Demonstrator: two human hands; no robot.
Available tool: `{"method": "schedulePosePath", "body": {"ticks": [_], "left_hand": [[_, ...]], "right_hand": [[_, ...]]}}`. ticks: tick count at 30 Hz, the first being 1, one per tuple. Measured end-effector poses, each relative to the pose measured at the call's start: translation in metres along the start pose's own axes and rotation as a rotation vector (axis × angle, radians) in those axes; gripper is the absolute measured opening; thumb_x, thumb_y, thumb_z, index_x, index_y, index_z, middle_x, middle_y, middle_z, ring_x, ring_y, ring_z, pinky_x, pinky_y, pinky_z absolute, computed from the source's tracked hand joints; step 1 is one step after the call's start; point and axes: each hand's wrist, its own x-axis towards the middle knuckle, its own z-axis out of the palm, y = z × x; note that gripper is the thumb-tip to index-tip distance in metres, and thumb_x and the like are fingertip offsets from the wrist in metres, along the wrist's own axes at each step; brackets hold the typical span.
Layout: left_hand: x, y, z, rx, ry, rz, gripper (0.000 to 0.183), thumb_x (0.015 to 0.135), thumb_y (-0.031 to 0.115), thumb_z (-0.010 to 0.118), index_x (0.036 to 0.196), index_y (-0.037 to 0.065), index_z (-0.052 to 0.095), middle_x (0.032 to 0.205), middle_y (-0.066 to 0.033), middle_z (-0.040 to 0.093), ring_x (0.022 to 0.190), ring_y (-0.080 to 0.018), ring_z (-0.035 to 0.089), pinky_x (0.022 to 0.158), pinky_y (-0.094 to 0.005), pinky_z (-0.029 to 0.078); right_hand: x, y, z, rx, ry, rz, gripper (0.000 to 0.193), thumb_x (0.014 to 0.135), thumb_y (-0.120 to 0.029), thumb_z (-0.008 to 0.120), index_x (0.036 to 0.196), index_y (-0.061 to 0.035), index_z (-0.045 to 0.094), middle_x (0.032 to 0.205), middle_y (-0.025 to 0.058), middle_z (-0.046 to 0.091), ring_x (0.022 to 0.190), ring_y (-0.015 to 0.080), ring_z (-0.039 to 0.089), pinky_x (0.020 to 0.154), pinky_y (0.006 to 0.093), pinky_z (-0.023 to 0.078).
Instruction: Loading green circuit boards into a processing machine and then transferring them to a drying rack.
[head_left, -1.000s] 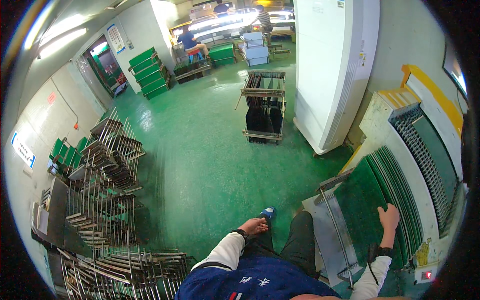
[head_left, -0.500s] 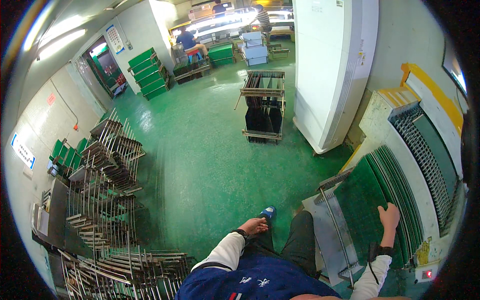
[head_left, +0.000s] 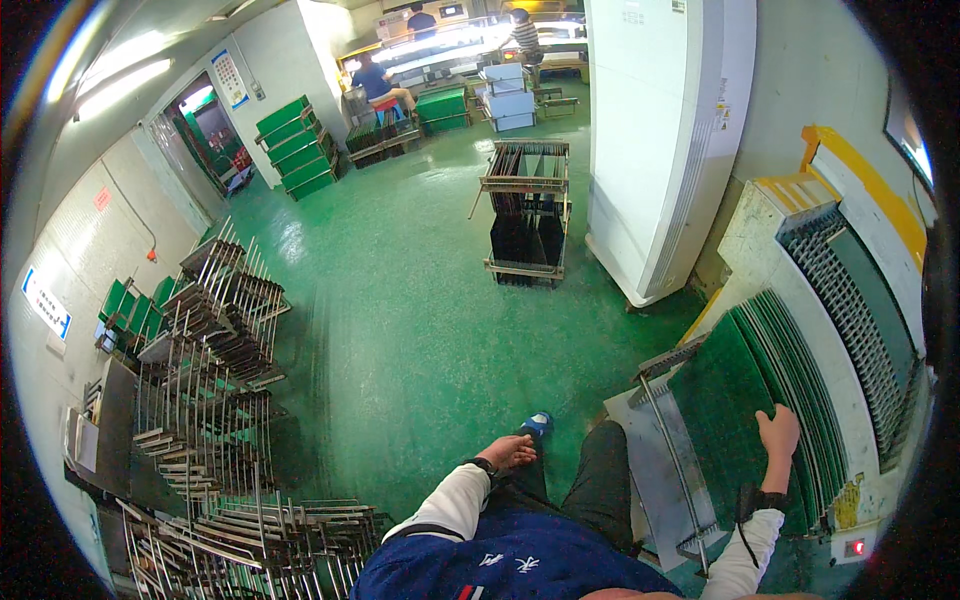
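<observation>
- Two bare hands show: the left hand (head_left: 512, 453) is by the person's left leg, and the right hand (head_left: 778, 435) is out at the green boards (head_left: 722, 405).
- The left hand looks released, its fingers loosely bent, just above the dark trousers (head_left: 597, 475).
- The right hand touches the front green board near its right edge, fingers bent; I cannot tell whether it is clenched on the board or only resting there.
- The green boards stand in a close, tilted row to the person's right, between a metal rod (head_left: 672, 455) and a pale machine (head_left: 740, 240) with a slotted strip (head_left: 850, 325).
- A grey sheet (head_left: 648, 465) lies under the rod, beside the person's right leg.
- Below the boards, a small red light (head_left: 857, 548) glows on a white box.
- Ahead, a rack of dark boards (head_left: 528, 180) stands on the green floor (head_left: 420, 360), near a tall white cabinet (head_left: 655, 150).
- Many metal racks (head_left: 205, 420) crowd the left side.
- Farther off, a co-worker (head_left: 373, 80) sits near brightly lit benches.
</observation>
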Motion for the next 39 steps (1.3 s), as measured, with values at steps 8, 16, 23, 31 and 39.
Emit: {"method": "schedulePosePath", "body": {"ticks": [8, 16, 23, 31, 39], "left_hand": [[0.005, -0.002, -0.004, -0.01, 0.011, -0.014, 0.037, 0.086, 0.028, 0.052, 0.102, -0.004, 0.044, 0.093, -0.0153, 0.053, 0.083, -0.0256, 0.057, 0.071, -0.0333, 0.05], [0.005, -0.002, -0.004, 0.039, 0.0, -0.026, 0.037, 0.086, 0.029, 0.052, 0.103, -0.004, 0.046, 0.09, -0.0144, 0.054, 0.083, -0.0239, 0.058, 0.071, -0.0312, 0.049], [0.006, -0.002, -0.004, 0.02, 0.019, -0.028, 0.034, 0.086, 0.03, 0.053, 0.101, 0.0, 0.049, 0.087, -0.0114, 0.056, 0.082, -0.0222, 0.059, 0.07, -0.0297, 0.049], [0.003, 0.0, -0.001, 0.01, 0.013, -0.037, 0.033, 0.086, 0.028, 0.054, 0.102, 0.001, 0.047, 0.089, -0.0119, 0.055, 0.083, -0.023, 0.058, 0.071, -0.0303, 0.05], [0.002, -0.001, 0.0, 0.002, 0.011, -0.019, 0.031, 0.087, 0.028, 0.052, 0.101, 0.0, 0.048, 0.088, -0.0116, 0.054, 0.082, -0.023, 0.058, 0.071, -0.0302, 0.05]], "right_hand": [[0.002, 0.002, 0.003, -0.013, 0.002, -0.001, 0.05, 0.07, -0.031, 0.063, 0.106, 0.0029, 0.055, 0.103, 0.0197, 0.057, 0.098, 0.0334, 0.052, 0.084, 0.0405, 0.041], [0.002, 0.002, 0.002, -0.006, -0.001, 0.002, 0.051, 0.07, -0.032, 0.064, 0.106, 0.0028, 0.055, 0.105, 0.0196, 0.056, 0.099, 0.0333, 0.051, 0.084, 0.0404, 0.041], [0.004, 0.006, 0.005, 0.003, 0.006, -0.027, 0.047, 0.069, -0.03, 0.064, 0.102, 0.0029, 0.056, 0.1, 0.02, 0.057, 0.095, 0.0341, 0.053, 0.081, 0.0412, 0.042], [-0.001, -0.001, -0.001, -0.016, -0.002, 0.002, 0.048, 0.07, -0.031, 0.064, 0.104, 0.0031, 0.056, 0.103, 0.0197, 0.057, 0.097, 0.0331, 0.053, 0.082, 0.0405, 0.042], [0.003, 0.004, 0.005, -0.018, 0.028, -0.018, 0.045, 0.07, -0.029, 0.064, 0.101, 0.0027, 0.057, 0.099, 0.0197, 0.058, 0.094, 0.0335, 0.054, 0.08, 0.0408, 0.042]]}}
